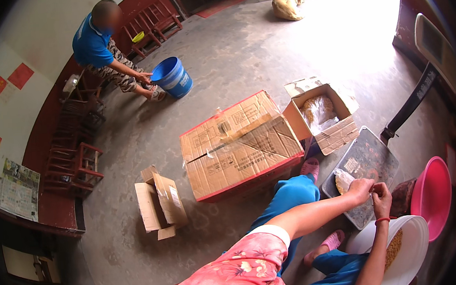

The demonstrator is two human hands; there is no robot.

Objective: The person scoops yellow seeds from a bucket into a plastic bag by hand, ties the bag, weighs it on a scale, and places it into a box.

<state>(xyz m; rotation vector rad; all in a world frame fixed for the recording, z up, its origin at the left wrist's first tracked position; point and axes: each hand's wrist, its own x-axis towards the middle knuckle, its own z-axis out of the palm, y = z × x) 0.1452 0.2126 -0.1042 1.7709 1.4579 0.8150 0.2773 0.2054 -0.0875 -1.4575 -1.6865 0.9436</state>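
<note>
My left hand (pixel 361 190) and my right hand (pixel 382 199) meet above the black platform of a floor scale (pixel 368 159). Between them the fingertips pinch the gathered top of a clear plastic bag (pixel 344 178). The bag holds yellowish grain-like contents and sits low over the platform, partly hidden behind my left hand. A red band circles my right wrist. Beside my right forearm a white bucket (pixel 414 244) leans, with loose golden-brown grain (pixel 394 250) inside. A pink plastic basin (pixel 431 199) stands just beyond it.
A large taped carton (pixel 240 149) lies before me. An open carton (pixel 336 134) holds filled plastic bags (pixel 317 111); a small open carton (pixel 166 203) stands left. The scale's post (pixel 411 100) rises rightward. A person (pixel 93 44) tilts a blue bucket (pixel 172 78). A dog (pixel 287 6) lies curled up.
</note>
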